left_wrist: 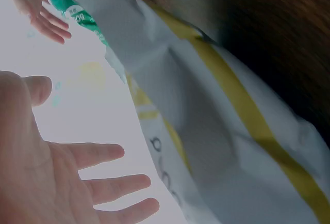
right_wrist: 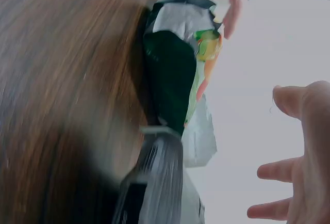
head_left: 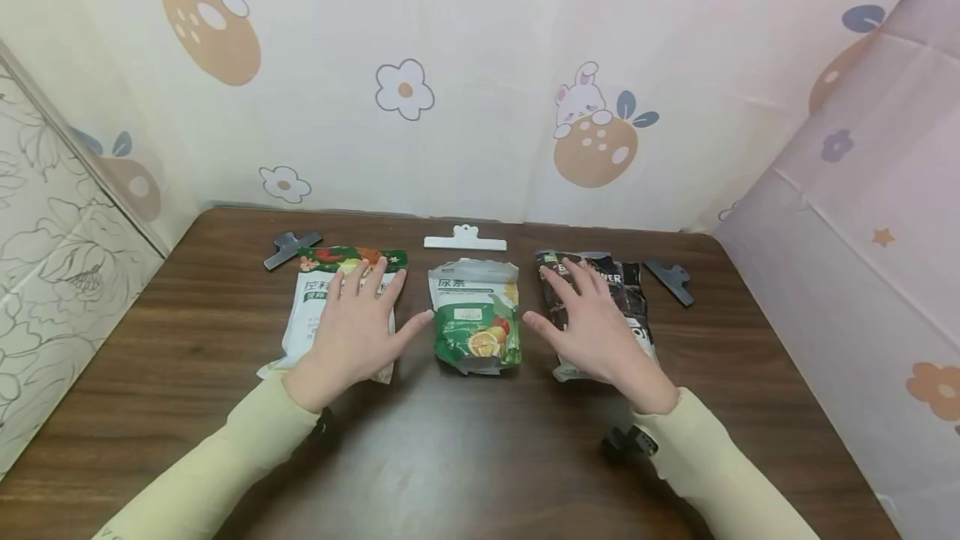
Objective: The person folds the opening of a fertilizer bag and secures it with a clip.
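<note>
Three bags (head_left: pixel 477 315) across table (head_left: pixel 457 457), clip (head_left: pixel 465 240) behind middle one

On the middle bag (head_left: pixel 474 323), the characters 尿素 can be read. The left bag (head_left: pixel 304 325) bears characters which begin with 控释; the following ones are partly covered. On the black bag (head_left: pixel 634 305) stands a white word ending in "ER". Smaller print is too small for reading.
</note>
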Motion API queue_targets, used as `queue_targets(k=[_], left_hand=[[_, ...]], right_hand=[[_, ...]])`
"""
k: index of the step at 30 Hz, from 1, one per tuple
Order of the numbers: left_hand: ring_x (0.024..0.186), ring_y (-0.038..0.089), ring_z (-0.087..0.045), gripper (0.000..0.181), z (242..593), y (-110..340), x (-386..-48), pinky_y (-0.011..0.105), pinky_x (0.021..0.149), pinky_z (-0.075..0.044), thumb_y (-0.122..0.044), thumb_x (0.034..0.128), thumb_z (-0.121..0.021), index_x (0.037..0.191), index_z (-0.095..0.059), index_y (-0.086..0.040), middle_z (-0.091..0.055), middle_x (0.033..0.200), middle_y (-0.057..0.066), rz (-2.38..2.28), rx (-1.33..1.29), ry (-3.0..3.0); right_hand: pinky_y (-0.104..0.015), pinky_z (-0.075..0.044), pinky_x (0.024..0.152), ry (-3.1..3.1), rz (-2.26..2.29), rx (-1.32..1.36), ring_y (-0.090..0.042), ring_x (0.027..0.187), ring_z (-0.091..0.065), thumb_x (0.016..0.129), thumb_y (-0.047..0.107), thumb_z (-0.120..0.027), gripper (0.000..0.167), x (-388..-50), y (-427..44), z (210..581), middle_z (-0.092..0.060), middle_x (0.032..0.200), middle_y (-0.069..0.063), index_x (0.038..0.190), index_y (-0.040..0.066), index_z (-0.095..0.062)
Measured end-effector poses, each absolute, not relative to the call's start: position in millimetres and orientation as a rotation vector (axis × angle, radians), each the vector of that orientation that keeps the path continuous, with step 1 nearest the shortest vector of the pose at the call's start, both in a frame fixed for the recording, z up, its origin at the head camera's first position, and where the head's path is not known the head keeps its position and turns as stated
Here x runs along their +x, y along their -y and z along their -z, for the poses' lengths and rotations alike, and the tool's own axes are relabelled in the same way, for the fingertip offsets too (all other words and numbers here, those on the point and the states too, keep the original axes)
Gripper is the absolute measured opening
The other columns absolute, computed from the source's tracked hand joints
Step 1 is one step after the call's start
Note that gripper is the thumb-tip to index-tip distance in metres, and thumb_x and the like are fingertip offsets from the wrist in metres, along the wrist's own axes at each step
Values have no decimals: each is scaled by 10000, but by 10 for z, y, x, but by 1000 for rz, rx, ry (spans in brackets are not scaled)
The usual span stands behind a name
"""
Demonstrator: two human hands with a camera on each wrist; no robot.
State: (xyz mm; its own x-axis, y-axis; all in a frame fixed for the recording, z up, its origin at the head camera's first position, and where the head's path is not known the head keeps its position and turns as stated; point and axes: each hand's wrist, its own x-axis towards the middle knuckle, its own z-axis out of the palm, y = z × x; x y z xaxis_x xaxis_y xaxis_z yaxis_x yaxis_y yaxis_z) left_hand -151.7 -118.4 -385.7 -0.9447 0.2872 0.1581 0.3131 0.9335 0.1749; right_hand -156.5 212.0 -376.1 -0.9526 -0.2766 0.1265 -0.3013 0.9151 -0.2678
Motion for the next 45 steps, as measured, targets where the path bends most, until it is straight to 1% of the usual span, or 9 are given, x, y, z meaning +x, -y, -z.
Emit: queue_targets(k=[8,13,16,22,24,29,31,38,45], left_hand=[[1394,398,-348,714,3838,1304,-1561,594,1146,-152,-632,1000,-369,1474,-492,-111,-423,1518,175,397,-487,2981],[1349,408,-427,641,3815,1421,-1573,584,1119,-249,-553,1031,-385,1437,-532,-80,-505,1457,171,506,-493,2973],[1322,408,-463,630,3766,1515,-1590,612,1060,-329,-543,1039,-370,1441,-525,-83,-529,1437,160,611,-447,2986],[1302,427,-476,693,3665,1749,-1655,668,943,-399,-608,1028,-291,1473,-486,-113,-538,1426,166,780,-305,3082],[1318,450,-448,711,3638,1820,-1672,670,945,-391,-616,1025,-281,1480,-475,-106,-530,1426,190,796,-275,3120],[1313,481,-430,740,3587,2004,-1708,668,965,-371,-612,1025,-293,1465,-469,-44,-501,1428,249,789,-243,3189],[1267,474,-473,743,3578,2078,-1728,655,944,-391,-610,1024,-303,1454,-474,-29,-519,1402,259,783,-238,3207],[1256,528,-443,761,3558,2348,-1816,676,894,-402,-601,1022,-323,1446,-463,15,-490,1390,324,739,-189,3278],[1225,550,-454,777,3618,2542,-1897,673,887,-415,-581,1030,-322,1362,-510,96,-517,1327,359,711,-161,3312]], right_hand=[[-605,-275,1099,2965,-835,483,-375,1412,-326,983,591,-493,683,-1581,-2053,3729,-399,1522,-166,1478,121,-469],[-550,-384,1041,2943,-1127,473,-331,1326,-455,1016,487,-512,569,-1595,-1993,3704,-498,1447,-139,1436,103,-511],[-547,-414,1010,2946,-1232,444,-326,1291,-494,1028,481,-490,537,-1619,-1957,3702,-525,1429,-117,1427,124,-523],[-523,-449,984,2963,-1399,395,-326,1256,-538,1037,469,-476,521,-1665,-1860,3691,-531,1431,-91,1428,129,-521],[-490,-479,956,2956,-1451,407,-327,1206,-576,1040,459,-478,524,-1680,-1813,3687,-547,1412,-105,1426,107,-520],[-441,-507,902,2953,-1511,421,-277,1047,-658,1031,465,-494,509,-1725,-1671,3683,-603,1340,-95,1408,128,-542],[-448,-498,914,2964,-1516,413,-247,1030,-662,1021,453,-523,494,-1743,-1613,3683,-622,1309,-81,1397,135,-555],[-367,-537,802,2984,-1589,393,-197,934,-683,990,302,-622,398,-1801,-1408,3765,-654,1226,-66,1347,127,-604],[-397,-485,942,2953,-1561,502,-202,1082,-640,959,193,-656,401,-1819,-1219,3789,-666,1237,-28,1342,85,-609]])
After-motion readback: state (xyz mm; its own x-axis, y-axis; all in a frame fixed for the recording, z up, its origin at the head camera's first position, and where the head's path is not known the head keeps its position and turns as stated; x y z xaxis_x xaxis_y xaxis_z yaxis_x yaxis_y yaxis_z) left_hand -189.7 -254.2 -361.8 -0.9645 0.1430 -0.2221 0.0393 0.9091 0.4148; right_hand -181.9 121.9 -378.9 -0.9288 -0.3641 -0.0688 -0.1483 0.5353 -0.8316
